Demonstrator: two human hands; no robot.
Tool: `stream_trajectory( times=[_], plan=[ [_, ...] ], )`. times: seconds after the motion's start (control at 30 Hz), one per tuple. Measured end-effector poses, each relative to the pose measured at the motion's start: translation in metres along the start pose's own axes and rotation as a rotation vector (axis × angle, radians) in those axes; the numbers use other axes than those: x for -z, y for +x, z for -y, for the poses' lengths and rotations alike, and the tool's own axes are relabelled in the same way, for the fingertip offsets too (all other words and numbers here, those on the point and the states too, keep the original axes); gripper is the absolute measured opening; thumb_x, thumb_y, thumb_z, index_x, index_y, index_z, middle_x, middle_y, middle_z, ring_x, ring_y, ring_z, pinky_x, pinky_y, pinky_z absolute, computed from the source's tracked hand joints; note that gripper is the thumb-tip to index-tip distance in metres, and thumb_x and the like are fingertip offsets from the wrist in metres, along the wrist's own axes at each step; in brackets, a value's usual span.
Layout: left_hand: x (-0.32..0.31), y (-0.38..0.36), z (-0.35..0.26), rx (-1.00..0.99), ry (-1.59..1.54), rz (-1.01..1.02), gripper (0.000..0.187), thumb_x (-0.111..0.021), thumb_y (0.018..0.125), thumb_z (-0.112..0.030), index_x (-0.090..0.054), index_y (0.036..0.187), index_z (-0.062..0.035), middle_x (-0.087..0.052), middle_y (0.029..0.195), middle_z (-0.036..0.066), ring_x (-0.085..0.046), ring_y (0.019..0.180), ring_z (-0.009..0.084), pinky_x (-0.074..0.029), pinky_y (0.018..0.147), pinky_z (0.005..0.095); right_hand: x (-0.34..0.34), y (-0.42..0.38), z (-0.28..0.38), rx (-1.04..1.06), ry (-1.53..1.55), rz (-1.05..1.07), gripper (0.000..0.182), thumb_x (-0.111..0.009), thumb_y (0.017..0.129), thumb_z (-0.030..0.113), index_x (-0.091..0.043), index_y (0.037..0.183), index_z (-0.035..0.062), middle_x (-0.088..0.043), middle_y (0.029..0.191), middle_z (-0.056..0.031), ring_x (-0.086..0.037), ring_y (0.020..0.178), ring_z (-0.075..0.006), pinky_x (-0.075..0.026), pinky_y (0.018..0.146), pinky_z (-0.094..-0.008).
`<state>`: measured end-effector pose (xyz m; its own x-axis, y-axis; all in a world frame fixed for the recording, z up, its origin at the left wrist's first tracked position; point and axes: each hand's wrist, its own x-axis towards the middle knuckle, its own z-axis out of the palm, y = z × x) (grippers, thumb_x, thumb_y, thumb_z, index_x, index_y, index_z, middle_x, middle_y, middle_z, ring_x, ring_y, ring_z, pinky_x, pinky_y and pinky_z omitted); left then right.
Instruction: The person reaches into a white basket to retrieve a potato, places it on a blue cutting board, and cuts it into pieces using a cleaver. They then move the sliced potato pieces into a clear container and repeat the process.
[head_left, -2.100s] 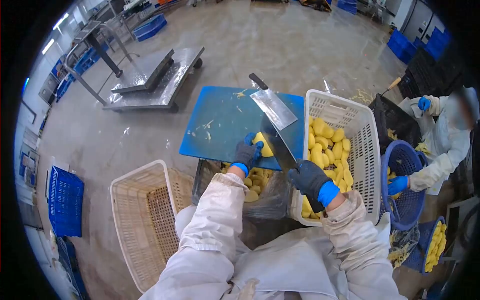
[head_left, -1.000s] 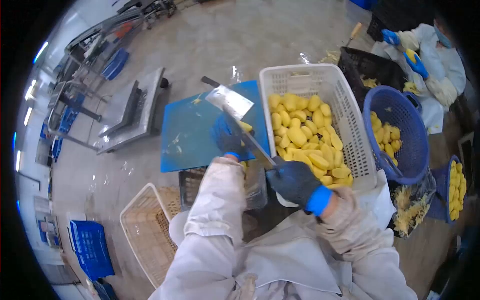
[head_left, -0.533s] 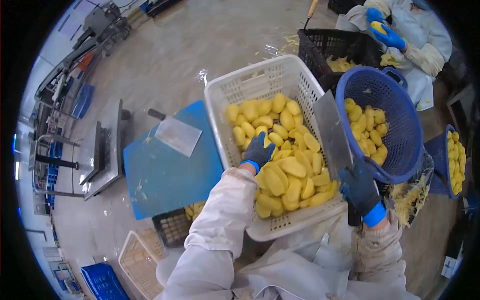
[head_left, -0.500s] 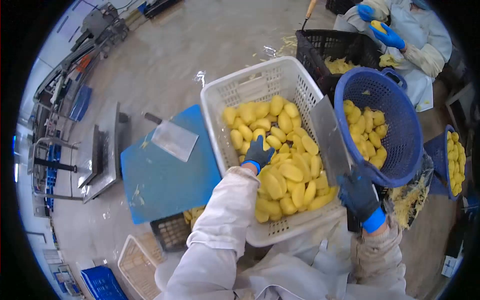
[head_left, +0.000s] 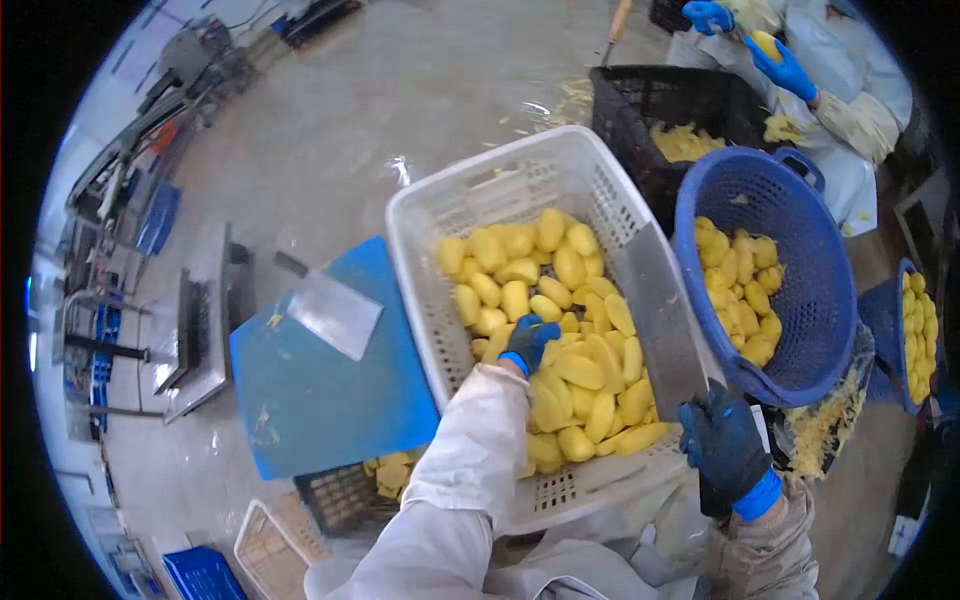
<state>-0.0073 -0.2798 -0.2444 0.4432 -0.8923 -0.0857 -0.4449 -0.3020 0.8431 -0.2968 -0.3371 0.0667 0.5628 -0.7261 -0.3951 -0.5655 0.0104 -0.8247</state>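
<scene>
My left hand (head_left: 532,341), in a dark glove with a blue cuff, is over the peeled potatoes (head_left: 585,370) in the white crate (head_left: 410,270). Its fingers are curled downward onto the pile, and what lies under them is hidden. At the crate's right side my right hand (head_left: 725,440), also dark-gloved, is closed at the lower end of a wide metal blade (head_left: 655,320); the handle is mostly hidden. The blade stands along the crate's right wall. Whole potatoes lie toward the back of the crate, cut-looking pieces nearer the front.
Left of the crate, a cleaver (head_left: 336,312) lies on a blue board (head_left: 330,400). To the right are a blue basket (head_left: 830,300) of potatoes and a black crate (head_left: 640,130) with peelings. A co-worker's gloved hand (head_left: 785,70) holds a potato at top right.
My left hand has moved slightly right over the pile, with its fingers more curled. The view has shifted, so the crate and board appear a little lower and farther left.
</scene>
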Motion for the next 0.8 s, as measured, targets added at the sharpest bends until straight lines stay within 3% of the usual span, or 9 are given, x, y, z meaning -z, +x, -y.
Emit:
stream_trajectory(
  times=[0.03, 0.07, 0.1, 0.17, 0.27, 0.4, 0.47, 0.53, 0.8],
  plan=[
    [0.006, -0.008, 0.01, -0.59, 0.335, -0.032, 0.047, -0.071, 0.068, -0.019, -0.053, 0.109, -0.007, -0.055, 0.106, 0.016, -0.051, 0.102, 0.0278, -0.041, 0.089, 0.037, -0.003, -0.002, 0.008, -0.136, 0.113, -0.003, 0.014, -0.055, 0.085, 0.015, -0.05, 0.079, 0.0024, -0.05, 0.055, -0.0041, -0.051, 0.046, -0.0129, -0.04, 0.042, -0.028],
    [0.038, -0.029, -0.053, -0.725, 0.174, -0.183, 0.047, -0.07, 0.07, -0.018, -0.051, 0.112, -0.0071, -0.055, 0.104, 0.013, -0.052, 0.098, 0.0238, -0.042, 0.086, 0.0337, -0.003, -0.004, 0.012, -0.051, 0.051, 0.016, 0.014, -0.056, 0.085, 0.015, -0.049, 0.079, 0.0044, -0.047, 0.058, -0.0014, -0.047, 0.046, -0.0083, -0.038, 0.039, -0.0241],
    [0.06, -0.05, -0.103, -0.712, 0.194, -0.203, 0.047, -0.07, 0.07, -0.018, -0.051, 0.112, -0.0071, -0.055, 0.104, 0.013, -0.052, 0.098, 0.0238, -0.042, 0.086, 0.0337, -0.006, -0.008, 0.011, -0.033, 0.05, 0.04, 0.014, -0.056, 0.085, 0.015, -0.049, 0.079, 0.0044, -0.047, 0.058, -0.0014, -0.047, 0.046, -0.0083, -0.038, 0.039, -0.0241],
    [0.101, -0.087, -0.173, 0.157, -0.839, -0.212, 0.053, -0.072, 0.064, -0.013, -0.051, 0.112, -0.007, -0.052, 0.109, 0.016, -0.048, 0.104, 0.0334, -0.039, 0.091, 0.0388, -0.013, -0.005, 0.006, -0.133, 0.246, 0.017, 0.012, -0.056, 0.084, 0.013, -0.048, 0.08, 0.0054, -0.048, 0.061, -0.0024, -0.048, 0.045, -0.0092, -0.037, 0.037, -0.0241],
    [0.175, -0.15, -0.18, -0.249, -0.002, -0.595, 0.062, -0.073, 0.061, -0.021, -0.049, 0.116, -0.0055, -0.047, 0.116, 0.02, -0.045, 0.109, 0.0362, -0.036, 0.094, 0.043, -0.027, -0.01, 0.007, -0.025, 0.194, 0.129, 0.012, -0.056, 0.084, 0.013, -0.048, 0.089, 0.006, -0.048, 0.063, -0.0017, -0.047, 0.044, -0.0098, -0.037, 0.035, -0.0232],
    [0.249, -0.213, -0.114, 0.12, 0.697, -0.706, 0.074, -0.066, 0.067, -0.034, -0.037, 0.129, -0.0038, -0.041, 0.125, 0.021, -0.035, 0.119, 0.0377, -0.029, 0.098, 0.0497, -0.078, -0.023, 0.032, 0.0, 0.234, 0.295, 0.014, -0.055, 0.084, 0.014, -0.049, 0.095, 0.0066, -0.047, 0.062, -0.0011, -0.047, 0.045, -0.0098, -0.038, 0.037, -0.0227],
    [0.261, -0.229, -0.058, 0.222, 0.723, -0.721, 0.072, -0.063, 0.072, -0.035, -0.035, 0.13, -0.0025, -0.04, 0.127, 0.022, -0.035, 0.119, 0.0382, -0.03, 0.098, 0.0482, -0.118, -0.038, 0.049, 0.064, 0.278, 0.391, 0.014, -0.055, 0.084, 0.015, -0.051, 0.094, 0.0062, -0.047, 0.06, -0.0009, -0.047, 0.045, -0.0093, -0.039, 0.037, -0.0225],
    [0.273, -0.236, -0.031, 0.154, -0.3, -0.765, 0.061, -0.056, 0.08, -0.031, -0.035, 0.13, -0.0017, -0.04, 0.128, 0.023, -0.038, 0.118, 0.0371, -0.031, 0.098, 0.0429, -0.161, -0.049, 0.063, 0.143, 0.262, 0.462, 0.016, -0.056, 0.083, 0.016, -0.053, 0.094, 0.0048, -0.048, 0.06, 0.0001, -0.047, 0.046, -0.0075, -0.038, 0.038, -0.0213],
    [0.264, -0.259, -0.048, 0.147, -0.171, -0.845, 0.052, -0.056, 0.084, -0.025, -0.041, 0.126, 0.0007, -0.047, 0.123, 0.021, -0.048, 0.111, 0.0324, -0.039, 0.093, 0.0375, -0.266, -0.044, 0.098, 0.798, -0.67, 0.188, 0.032, -0.051, 0.083, 0.032, -0.056, 0.096, 0.003, -0.06, 0.077, -0.0223, -0.058, 0.065, -0.0365, -0.046, 0.059, -0.0443]
  ],
)
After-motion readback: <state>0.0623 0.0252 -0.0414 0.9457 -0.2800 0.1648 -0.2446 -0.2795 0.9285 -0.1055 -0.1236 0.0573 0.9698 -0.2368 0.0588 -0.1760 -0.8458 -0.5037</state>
